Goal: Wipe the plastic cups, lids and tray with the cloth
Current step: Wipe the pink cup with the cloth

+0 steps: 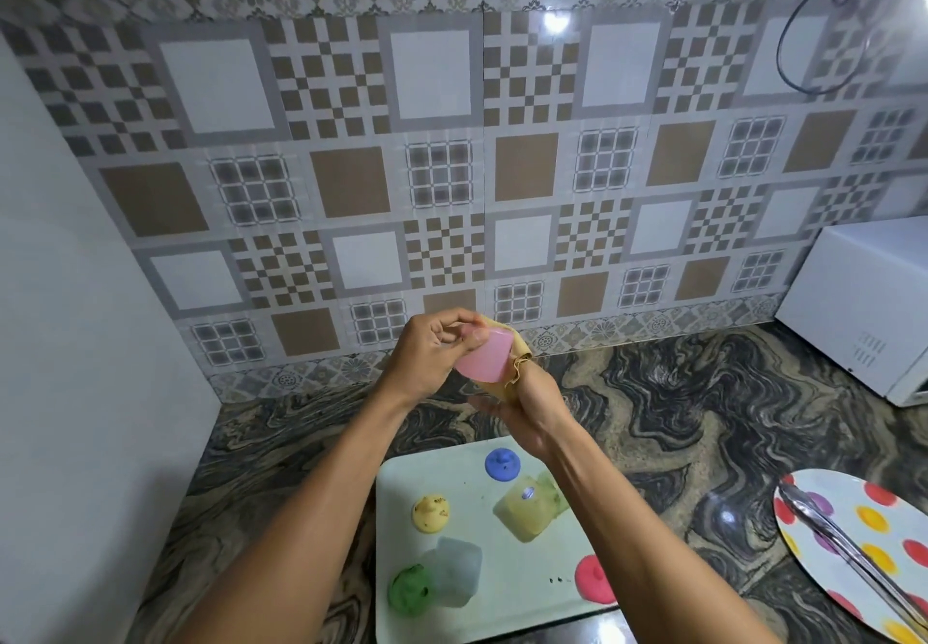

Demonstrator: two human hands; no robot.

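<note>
I hold a pink plastic cup up above the counter, my left hand gripping its rim end. My right hand presses a yellow cloth against the cup's right side and underside. Below lies the pale green tray. On it are a blue lid, a yellow lid, a green lid and a pink lid. A yellowish cup and a pale blue cup lie on their sides there too.
The tray rests on a dark marbled counter against a patterned tiled wall. A polka-dot plate with metal tongs sits at the right. A white microwave stands at the far right. A white wall borders the left.
</note>
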